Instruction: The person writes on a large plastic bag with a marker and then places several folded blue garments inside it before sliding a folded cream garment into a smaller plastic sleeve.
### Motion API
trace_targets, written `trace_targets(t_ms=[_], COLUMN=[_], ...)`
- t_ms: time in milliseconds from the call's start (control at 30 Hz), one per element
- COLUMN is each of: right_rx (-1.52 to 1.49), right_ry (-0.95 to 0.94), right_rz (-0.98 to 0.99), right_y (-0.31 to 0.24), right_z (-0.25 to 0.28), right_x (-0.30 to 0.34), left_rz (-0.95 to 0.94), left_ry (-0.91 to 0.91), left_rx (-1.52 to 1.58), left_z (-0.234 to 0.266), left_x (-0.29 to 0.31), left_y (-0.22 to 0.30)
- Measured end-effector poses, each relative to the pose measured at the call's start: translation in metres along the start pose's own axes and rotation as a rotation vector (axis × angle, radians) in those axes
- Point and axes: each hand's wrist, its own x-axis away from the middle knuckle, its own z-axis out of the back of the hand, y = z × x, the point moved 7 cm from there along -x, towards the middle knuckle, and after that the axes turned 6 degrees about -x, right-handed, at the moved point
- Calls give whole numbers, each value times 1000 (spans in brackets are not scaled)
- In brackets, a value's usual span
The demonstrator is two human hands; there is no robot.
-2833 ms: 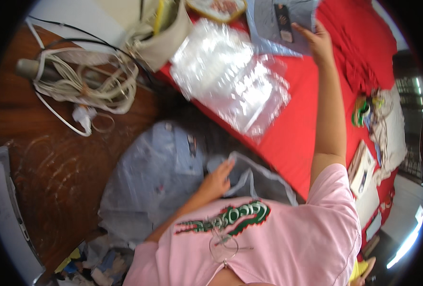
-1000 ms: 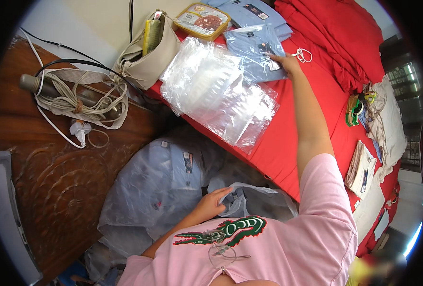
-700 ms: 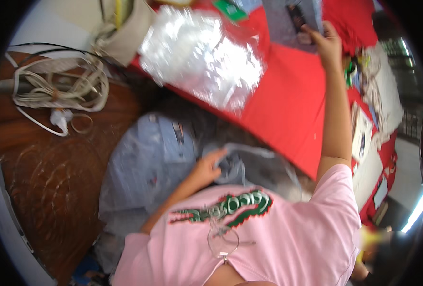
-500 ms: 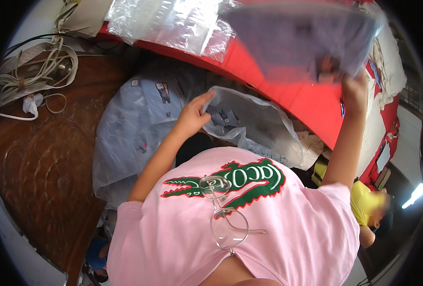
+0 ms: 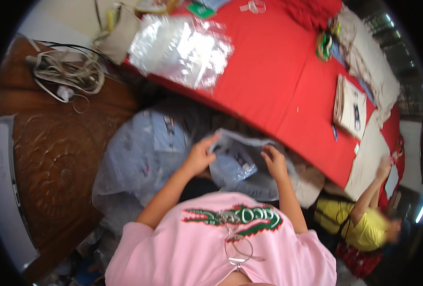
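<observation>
Beside the red cloth [image 5: 268, 90], we judge the translucent bag [image 5: 263, 191] limp, slippery, best held by its rim [image 5: 244, 139], where left hand [image 5: 201, 156], thumb apart, and right hand [image 5: 275, 164], curled, grip we cannot tell how firmly

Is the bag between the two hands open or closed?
Open: the bag gapes between left hand and right hand, showing a blue packet inside.

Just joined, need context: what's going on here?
A person in pink holds the rim of a translucent bag with the left hand; the right hand is across its open mouth. A blue packet lies inside. Beside it sits a plastic-covered blue bundle; clear sleeves lie on red cloth.
</observation>
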Motion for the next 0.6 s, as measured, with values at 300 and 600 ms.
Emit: trace_targets(t_ms=[300, 600], right_rx=[-687, -1056], right_ry=[-24, -64], right_rz=[-108, -198], right_y=[-157, -190], right_z=[30, -59], right_x=[-266, -602], left_rz=[109, 192], left_ry=[-66, -166], left_rx=[1, 177], left_z=[17, 50], left_x=[9, -22], left_y=[-21, -54])
